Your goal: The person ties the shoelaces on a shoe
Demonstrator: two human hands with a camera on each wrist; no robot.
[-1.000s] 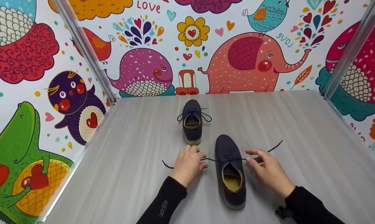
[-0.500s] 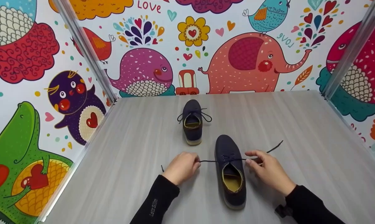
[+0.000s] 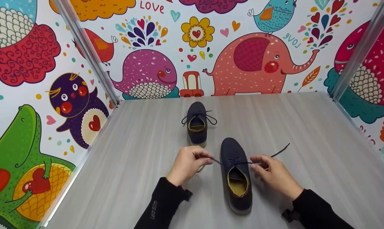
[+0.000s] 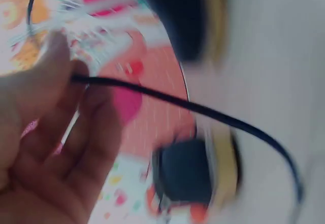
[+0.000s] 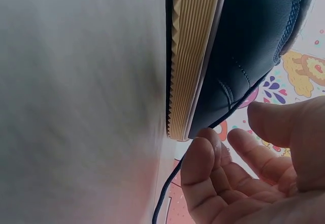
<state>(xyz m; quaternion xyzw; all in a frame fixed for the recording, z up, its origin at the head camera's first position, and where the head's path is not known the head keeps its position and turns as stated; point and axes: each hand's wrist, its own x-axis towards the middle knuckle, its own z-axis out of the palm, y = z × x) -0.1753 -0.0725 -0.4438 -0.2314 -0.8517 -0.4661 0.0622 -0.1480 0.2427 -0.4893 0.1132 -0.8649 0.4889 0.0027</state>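
Observation:
A dark navy lace-up shoe (image 3: 233, 149) with a yellowish lining stands in front of the person, toe pointing away. From its left side a dark shoelace (image 4: 203, 109) runs to the left hand (image 3: 188, 163), which pinches it between thumb and fingertips just left of the shoe. The right hand (image 3: 273, 171) is at the shoe's right side, fingers loosely bent. In the right wrist view a gap shows between its thumb (image 5: 271, 122) and fingers. The right lace (image 5: 165, 198) passes behind the fingertips, and its end lies beyond the hand in the head view.
A second navy shoe (image 3: 196, 125) with its lace tied in a bow stands further back, slightly left. Both shoes are on a pale wood-grain table (image 3: 141, 133). Panels printed with cartoon animals (image 3: 249, 70) and metal posts (image 3: 96, 63) enclose the back and sides.
The left hand first drew back leftward with the lace, then turned and rose toward the shoe, still pinching it. The right hand has barely moved, and both shoes stay in place.

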